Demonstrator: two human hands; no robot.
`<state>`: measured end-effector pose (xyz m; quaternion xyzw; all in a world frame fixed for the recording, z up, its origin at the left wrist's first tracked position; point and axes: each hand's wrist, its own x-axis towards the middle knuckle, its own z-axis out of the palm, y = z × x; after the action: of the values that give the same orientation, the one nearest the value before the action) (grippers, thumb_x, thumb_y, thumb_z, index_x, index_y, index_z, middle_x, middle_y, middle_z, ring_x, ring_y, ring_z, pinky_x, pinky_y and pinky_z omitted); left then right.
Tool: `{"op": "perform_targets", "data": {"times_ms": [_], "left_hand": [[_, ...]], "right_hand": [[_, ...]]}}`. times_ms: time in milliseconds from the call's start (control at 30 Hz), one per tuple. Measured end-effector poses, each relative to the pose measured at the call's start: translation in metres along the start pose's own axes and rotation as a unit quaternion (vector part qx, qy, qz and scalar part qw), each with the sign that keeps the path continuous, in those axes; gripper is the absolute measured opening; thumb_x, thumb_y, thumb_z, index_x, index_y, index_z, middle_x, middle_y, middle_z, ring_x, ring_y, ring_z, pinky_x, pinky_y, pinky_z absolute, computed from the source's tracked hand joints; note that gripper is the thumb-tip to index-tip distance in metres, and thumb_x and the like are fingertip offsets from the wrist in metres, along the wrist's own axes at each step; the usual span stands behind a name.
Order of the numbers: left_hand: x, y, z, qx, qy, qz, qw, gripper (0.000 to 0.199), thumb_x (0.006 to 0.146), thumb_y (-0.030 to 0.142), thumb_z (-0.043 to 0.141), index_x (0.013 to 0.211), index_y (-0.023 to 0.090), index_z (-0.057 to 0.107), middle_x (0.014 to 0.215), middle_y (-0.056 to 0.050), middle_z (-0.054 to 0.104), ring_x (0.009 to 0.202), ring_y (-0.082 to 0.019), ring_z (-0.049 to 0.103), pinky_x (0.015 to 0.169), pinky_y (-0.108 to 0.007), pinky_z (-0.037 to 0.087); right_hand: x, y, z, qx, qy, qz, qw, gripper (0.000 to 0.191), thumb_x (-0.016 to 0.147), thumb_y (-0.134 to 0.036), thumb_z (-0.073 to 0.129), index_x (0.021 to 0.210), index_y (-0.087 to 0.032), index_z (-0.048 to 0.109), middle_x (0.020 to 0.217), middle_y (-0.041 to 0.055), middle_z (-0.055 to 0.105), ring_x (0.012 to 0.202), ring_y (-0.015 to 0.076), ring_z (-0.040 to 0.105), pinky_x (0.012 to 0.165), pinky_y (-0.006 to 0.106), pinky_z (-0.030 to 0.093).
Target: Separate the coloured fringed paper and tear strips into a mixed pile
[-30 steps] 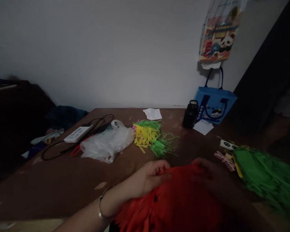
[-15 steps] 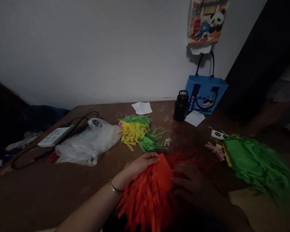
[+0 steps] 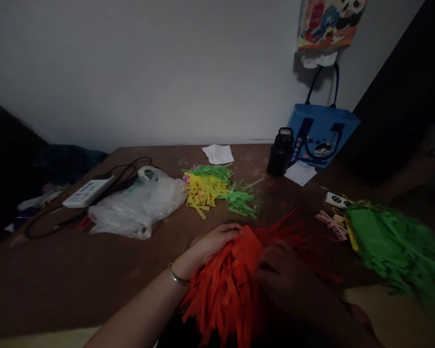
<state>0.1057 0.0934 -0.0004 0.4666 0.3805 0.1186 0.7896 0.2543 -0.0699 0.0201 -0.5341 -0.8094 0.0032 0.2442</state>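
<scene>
A bundle of red fringed paper [image 3: 224, 295] hangs over the near edge of the brown table [image 3: 159, 261]. My left hand [image 3: 217, 241], with a bangle at the wrist, grips its upper left edge. Dark and slightly blurred, my right hand [image 3: 277, 266] has its fingers curled at the right edge of the red paper; its fingertips are partly hidden. More red strips [image 3: 289, 234] spread behind that hand. Beyond lie small yellow fringes [image 3: 204, 190] and green fringes [image 3: 242, 200].
A plastic bag [image 3: 139, 205] and a white power strip [image 3: 89, 191] lie on the left. At the back are a black bottle [image 3: 279, 153] and a blue bag [image 3: 322, 135]. Green fringed paper [image 3: 391, 241] lies on the right. Another person's arm [image 3: 409, 176] shows dimly.
The view has shifted, so the table items sit further right and higher. My right hand's fingers are more curled at the red paper; my left hand keeps its hold.
</scene>
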Motion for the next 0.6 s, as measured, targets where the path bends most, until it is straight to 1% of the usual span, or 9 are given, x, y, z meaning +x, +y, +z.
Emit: {"op": "perform_targets", "data": {"times_ms": [100,167,267,333,400,433,500,600], "left_hand": [[0.0018,-0.0015,-0.002,-0.008,-0.004,-0.002,1.0,0.026,0.063,0.028,0.08,0.084,0.018,0.069,0.082,0.001,0.071,0.079,-0.017,0.065,0.077,-0.027,0.05],[0.0033,-0.0032,-0.0033,-0.015,-0.009,-0.001,1.0,0.027,0.063,0.03,0.08,0.084,0.019,0.069,0.082,0.001,0.071,0.079,-0.017,0.065,0.078,-0.027,0.049],[0.0054,-0.0057,-0.0047,-0.024,-0.019,0.002,1.0,0.028,0.061,0.03,0.081,0.084,0.019,0.07,0.082,0.0,0.071,0.079,-0.018,0.065,0.078,-0.027,0.049],[0.006,-0.0066,-0.0054,-0.027,-0.021,0.003,0.999,0.027,0.062,0.03,0.081,0.083,0.019,0.07,0.081,0.0,0.072,0.079,-0.018,0.066,0.077,-0.027,0.05],[0.0058,-0.0068,-0.006,-0.027,-0.018,0.003,0.999,0.025,0.063,0.029,0.08,0.084,0.019,0.071,0.082,0.0,0.072,0.079,-0.018,0.066,0.076,-0.026,0.05],[0.0054,-0.0068,-0.0062,-0.026,-0.016,0.003,1.0,0.025,0.064,0.029,0.08,0.085,0.019,0.071,0.082,0.0,0.072,0.078,-0.018,0.066,0.075,-0.026,0.05],[0.0046,-0.0065,-0.0066,-0.026,-0.015,0.003,1.0,0.024,0.065,0.028,0.08,0.086,0.019,0.071,0.083,0.0,0.073,0.077,-0.017,0.066,0.074,-0.026,0.051],[0.0035,-0.0062,-0.0066,-0.028,-0.015,0.01,0.999,0.023,0.067,0.028,0.079,0.086,0.019,0.072,0.084,-0.001,0.074,0.078,-0.018,0.067,0.073,-0.026,0.052]], "right_hand": [[-0.001,0.0001,-0.0005,0.03,0.01,0.021,0.999,0.013,0.09,-0.008,0.052,0.084,-0.017,0.059,0.085,0.0018,0.058,0.082,0.0162,0.048,0.082,0.037,0.034],[-0.0019,-0.0016,-0.0029,0.045,-0.008,0.023,0.999,0.01,0.089,-0.009,0.054,0.088,-0.018,0.06,0.089,0.0017,0.058,0.085,0.0162,0.048,0.085,0.037,0.033],[-0.0033,-0.0042,-0.0034,0.034,-0.048,0.016,0.998,0.011,0.091,-0.012,0.054,0.093,-0.02,0.061,0.091,0.001,0.057,0.086,0.0162,0.046,0.086,0.039,0.031],[-0.0039,-0.0046,-0.0008,0.022,-0.055,0.006,0.998,0.01,0.092,-0.015,0.055,0.088,-0.021,0.062,0.089,-0.0001,0.056,0.085,0.016,0.045,0.087,0.04,0.03],[-0.0038,-0.0039,0.0015,0.027,-0.05,0.006,0.998,0.014,0.092,-0.015,0.055,0.081,-0.02,0.061,0.086,-0.001,0.056,0.084,0.0155,0.045,0.087,0.04,0.03],[-0.0035,-0.0033,0.0017,0.039,-0.044,0.009,0.998,0.016,0.092,-0.014,0.055,0.078,-0.02,0.061,0.085,-0.0011,0.056,0.084,0.0154,0.046,0.087,0.04,0.03],[-0.0026,-0.0018,0.0001,0.079,-0.037,0.025,0.996,0.016,0.09,-0.01,0.055,0.08,-0.021,0.063,0.087,-0.0007,0.058,0.086,0.0157,0.048,0.087,0.039,0.032],[-0.0019,0.0009,-0.0054,0.186,-0.017,0.083,0.979,0.013,0.088,-0.011,0.06,0.085,-0.023,0.066,0.092,-0.0002,0.062,0.092,0.0165,0.053,0.085,0.034,0.037]]}}
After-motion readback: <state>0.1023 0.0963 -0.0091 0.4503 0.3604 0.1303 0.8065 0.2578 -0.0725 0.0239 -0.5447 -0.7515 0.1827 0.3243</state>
